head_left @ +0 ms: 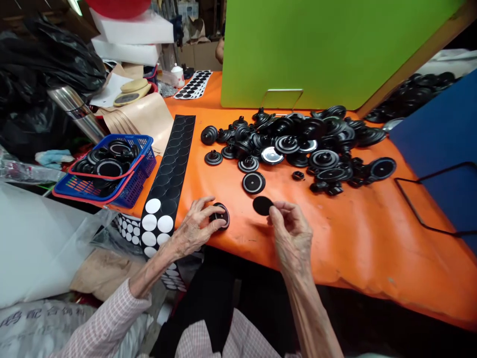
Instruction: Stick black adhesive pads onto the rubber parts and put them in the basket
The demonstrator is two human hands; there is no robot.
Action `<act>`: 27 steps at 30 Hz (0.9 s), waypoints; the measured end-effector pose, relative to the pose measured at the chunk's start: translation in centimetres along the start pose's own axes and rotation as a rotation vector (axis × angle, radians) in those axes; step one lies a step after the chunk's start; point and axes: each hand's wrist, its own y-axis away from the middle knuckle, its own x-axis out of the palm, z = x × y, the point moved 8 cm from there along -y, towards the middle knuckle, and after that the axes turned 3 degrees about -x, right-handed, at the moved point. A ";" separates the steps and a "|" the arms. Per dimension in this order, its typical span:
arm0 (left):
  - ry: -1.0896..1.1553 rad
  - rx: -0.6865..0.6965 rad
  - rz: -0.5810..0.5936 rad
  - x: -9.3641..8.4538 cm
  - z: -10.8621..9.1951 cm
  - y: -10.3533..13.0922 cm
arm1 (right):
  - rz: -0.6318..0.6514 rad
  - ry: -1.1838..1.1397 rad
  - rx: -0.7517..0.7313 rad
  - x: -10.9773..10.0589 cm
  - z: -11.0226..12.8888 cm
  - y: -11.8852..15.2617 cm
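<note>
My left hand grips a round black plastic disc part by its edges, close to the front of the orange table. In my right hand, a thin black round sticker is pinched between thumb and fingers, raised a little over the tabletop. Just beyond lies another black disc part with a pale ring on its face. A long black sheet of round stickers runs along the left; white circles show at its near end, where it hangs over the edge.
A heap of black disc parts spreads across the back of the orange table. To the left stands a blue basket holding similar parts. A green board rises behind, a blue panel at right. A steel flask leans beyond the basket.
</note>
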 end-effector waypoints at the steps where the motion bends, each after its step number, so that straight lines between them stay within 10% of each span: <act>1: 0.011 -0.027 0.005 -0.1 -0.1 0.1 | 0.039 -0.010 0.027 0.1 -0.2 0.8; 11: 0.655 -0.579 0.135 1.3 2.0 1.4 | 0.281 -0.171 0.216 1.5 -0.7 4.7; 16: 0.953 -0.597 0.090 1.6 1.1 1.9 | 0.243 -0.324 0.352 1.6 -0.7 5.2; 27: 1.059 -0.533 0.179 3.0 -0.1 2.5 | 0.128 -0.225 0.177 3.4 0.5 5.8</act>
